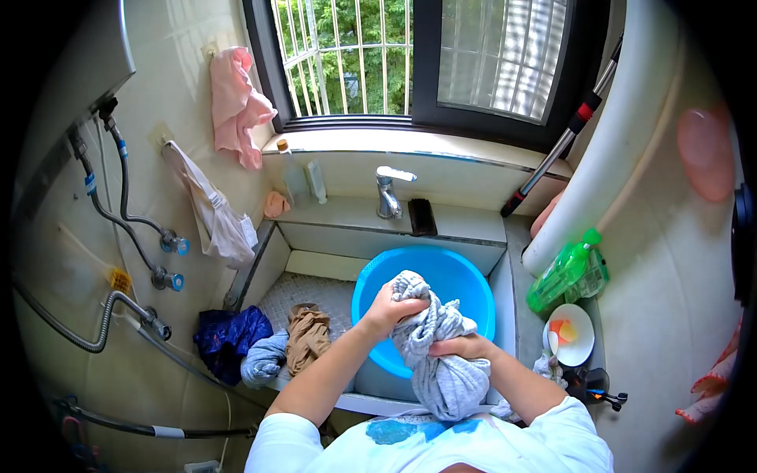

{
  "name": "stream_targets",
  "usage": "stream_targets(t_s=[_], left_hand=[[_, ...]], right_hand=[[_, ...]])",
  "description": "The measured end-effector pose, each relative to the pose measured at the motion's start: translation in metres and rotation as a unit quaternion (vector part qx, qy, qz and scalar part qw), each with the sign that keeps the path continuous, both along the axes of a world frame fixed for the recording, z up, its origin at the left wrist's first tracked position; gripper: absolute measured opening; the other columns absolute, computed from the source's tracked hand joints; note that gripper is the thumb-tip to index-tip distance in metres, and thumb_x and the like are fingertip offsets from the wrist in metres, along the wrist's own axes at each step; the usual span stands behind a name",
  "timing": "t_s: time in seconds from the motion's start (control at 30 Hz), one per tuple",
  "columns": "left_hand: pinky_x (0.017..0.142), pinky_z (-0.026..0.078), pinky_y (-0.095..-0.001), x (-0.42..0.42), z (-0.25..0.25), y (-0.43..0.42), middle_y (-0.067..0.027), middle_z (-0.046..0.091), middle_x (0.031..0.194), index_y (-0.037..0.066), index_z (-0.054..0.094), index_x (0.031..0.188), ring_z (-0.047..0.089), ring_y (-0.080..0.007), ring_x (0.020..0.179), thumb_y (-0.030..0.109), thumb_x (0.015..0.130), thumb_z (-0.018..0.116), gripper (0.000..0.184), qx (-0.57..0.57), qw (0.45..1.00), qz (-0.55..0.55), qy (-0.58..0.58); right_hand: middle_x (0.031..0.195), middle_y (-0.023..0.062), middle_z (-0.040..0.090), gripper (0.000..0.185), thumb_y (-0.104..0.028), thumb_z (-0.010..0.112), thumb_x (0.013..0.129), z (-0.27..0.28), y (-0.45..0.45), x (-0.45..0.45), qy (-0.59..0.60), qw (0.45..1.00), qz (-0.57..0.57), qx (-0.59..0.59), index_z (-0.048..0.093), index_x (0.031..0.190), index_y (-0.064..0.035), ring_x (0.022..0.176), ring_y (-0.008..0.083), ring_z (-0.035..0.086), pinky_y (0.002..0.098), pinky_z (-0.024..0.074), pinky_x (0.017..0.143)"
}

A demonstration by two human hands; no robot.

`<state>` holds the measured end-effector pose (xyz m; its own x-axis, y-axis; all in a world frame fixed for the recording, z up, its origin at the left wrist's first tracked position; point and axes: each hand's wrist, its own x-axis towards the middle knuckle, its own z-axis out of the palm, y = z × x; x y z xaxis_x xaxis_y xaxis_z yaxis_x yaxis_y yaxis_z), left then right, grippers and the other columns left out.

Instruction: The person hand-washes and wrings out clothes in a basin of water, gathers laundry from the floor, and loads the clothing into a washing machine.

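Observation:
A twisted, light grey striped garment (457,382) is bunched between my hands, above the near part of a blue plastic basin (465,276). My left hand (392,310) is wrapped round its upper end. Lower down, my right hand (467,348) grips the same cloth, and the bulk of it hangs toward my shirt. The basin stands in a tiled sink (303,266); its near side is hidden by the cloth and my arms. Left of my left forearm, a brown cloth (307,337), a grey-blue cloth (264,359) and a dark blue bundle (229,337) lie on the sink's edge.
A chrome faucet (388,193) rises behind the basin, beside a dark brush (422,217). On the right ledge are a green bottle (560,276) and a white bowl (579,347). Hoses and valves (167,277) line the left wall, where a pink cloth (234,106) hangs.

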<state>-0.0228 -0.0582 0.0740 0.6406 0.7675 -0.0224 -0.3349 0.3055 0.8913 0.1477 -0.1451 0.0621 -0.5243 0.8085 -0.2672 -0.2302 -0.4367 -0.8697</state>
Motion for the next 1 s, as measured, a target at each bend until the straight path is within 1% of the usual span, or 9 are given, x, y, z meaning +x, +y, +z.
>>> stream_targets(t_s=[0.37, 0.57, 0.67, 0.77, 0.83, 0.87, 0.9, 0.97, 1.0], left_hand=[[0.067, 0.046, -0.0246, 0.017, -0.027, 0.014, -0.0011, 0.061, 0.077, 0.004, 0.058, 0.079, 0.056, -0.0087, 0.071, 0.012, 0.07, 0.069, 0.016, 0.226, 0.94, 0.164, 0.196], [0.067, 0.047, -0.0278, 0.016, -0.071, 0.014, -0.0066, 0.064, 0.078, 0.001, 0.061, 0.082, 0.062, -0.0162, 0.072, 0.023, 0.069, 0.072, 0.028, 0.163, 0.918, 0.31, 0.185], [0.071, 0.048, -0.0287, 0.003, -0.076, 0.016, -0.007, 0.065, 0.088, 0.003, 0.062, 0.09, 0.062, -0.0181, 0.078, 0.02, 0.076, 0.065, 0.022, 0.052, 0.961, 0.252, 0.1], [0.082, 0.047, -0.0318, -0.012, -0.083, 0.019, -0.0097, 0.061, 0.106, 0.004, 0.056, 0.108, 0.06, -0.0215, 0.094, 0.031, 0.084, 0.058, 0.036, -0.097, 0.989, 0.103, -0.046], [0.096, 0.04, -0.0373, -0.016, -0.076, 0.013, -0.0149, 0.05, 0.122, 0.004, 0.044, 0.124, 0.05, -0.0237, 0.113, 0.057, 0.085, 0.043, 0.066, -0.169, 0.972, 0.0, -0.164], [0.104, 0.03, -0.0431, -0.021, -0.071, 0.01, -0.0204, 0.034, 0.136, 0.009, 0.03, 0.136, 0.036, -0.0293, 0.126, 0.073, 0.075, 0.035, 0.089, -0.098, 0.988, -0.028, -0.12], [0.104, 0.03, -0.0431, -0.018, -0.069, 0.011, -0.0204, 0.034, 0.136, 0.009, 0.03, 0.136, 0.036, -0.0293, 0.126, 0.073, 0.075, 0.035, 0.089, -0.101, 0.987, -0.029, -0.119], [0.103, 0.028, -0.0501, -0.007, -0.067, 0.005, -0.0234, 0.024, 0.141, 0.015, 0.023, 0.14, 0.031, -0.0364, 0.127, 0.075, 0.072, 0.039, 0.092, -0.183, 0.91, -0.164, -0.335], [0.102, 0.025, -0.0552, -0.001, -0.059, 0.002, -0.025, 0.015, 0.143, 0.02, 0.016, 0.141, 0.024, -0.0411, 0.129, 0.076, 0.07, 0.041, 0.095, -0.175, 0.9, -0.195, -0.348]], right_hand=[[0.101, 0.0047, 0.062, 0.039, -0.014, 0.075, 0.07, -0.072, 0.021, -0.016, -0.118, 0.974, -0.149, 0.12, 0.061, 0.105, -0.0061, 0.093, 0.0157, 0.057, 0.0313, 0.0466, 0.082], [0.104, 0.0057, 0.06, 0.042, -0.013, 0.074, 0.07, -0.102, 0.027, -0.025, -0.165, 0.956, -0.203, 0.133, 0.058, 0.109, -0.0052, 0.093, 0.016, 0.057, 0.0317, 0.0456, 0.084], [0.106, 0.0078, 0.059, 0.044, -0.014, 0.072, 0.072, -0.059, 0.013, -0.026, -0.161, 0.961, -0.192, 0.114, 0.055, 0.112, -0.0036, 0.094, 0.0183, 0.058, 0.0318, 0.0462, 0.083], [0.104, 0.0104, 0.06, 0.046, -0.018, 0.07, 0.075, -0.037, 0.005, -0.017, -0.002, 0.988, -0.149, -0.031, 0.053, 0.114, -0.0027, 0.094, 0.0207, 0.059, 0.0319, 0.0477, 0.083], [0.106, 0.0128, 0.059, 0.049, -0.015, 0.065, 0.077, -0.024, 0.002, -0.011, 0.189, 0.961, -0.11, -0.167, 0.046, 0.121, -0.0023, 0.095, 0.0245, 0.06, 0.0331, 0.0484, 0.086], [0.107, 0.0146, 0.059, 0.048, -0.018, 0.061, 0.08, -0.012, 0.0, -0.01, 0.235, 0.95, -0.095, -0.181, 0.045, 0.121, -0.0014, 0.093, 0.0256, 0.061, 0.0346, 0.0499, 0.085], [0.107, 0.0146, 0.059, 0.048, -0.018, 0.061, 0.08, -0.009, 0.004, -0.01, 0.235, 0.95, -0.096, -0.184, 0.045, 0.121, -0.0014, 0.093, 0.0256, 0.061, 0.0346, 0.0499, 0.085], [0.106, 0.016, 0.06, 0.049, -0.024, 0.059, 0.081, -0.017, 0.006, -0.009, 0.331, 0.911, -0.061, -0.238, 0.045, 0.121, -0.0009, 0.091, 0.0254, 0.062, 0.0357, 0.0512, 0.083], [0.105, 0.0164, 0.06, 0.049, -0.028, 0.058, 0.081, -0.034, 0.012, -0.007, 0.371, 0.89, -0.04, -0.261, 0.045, 0.12, -0.0005, 0.09, 0.025, 0.063, 0.0368, 0.0515, 0.083]])
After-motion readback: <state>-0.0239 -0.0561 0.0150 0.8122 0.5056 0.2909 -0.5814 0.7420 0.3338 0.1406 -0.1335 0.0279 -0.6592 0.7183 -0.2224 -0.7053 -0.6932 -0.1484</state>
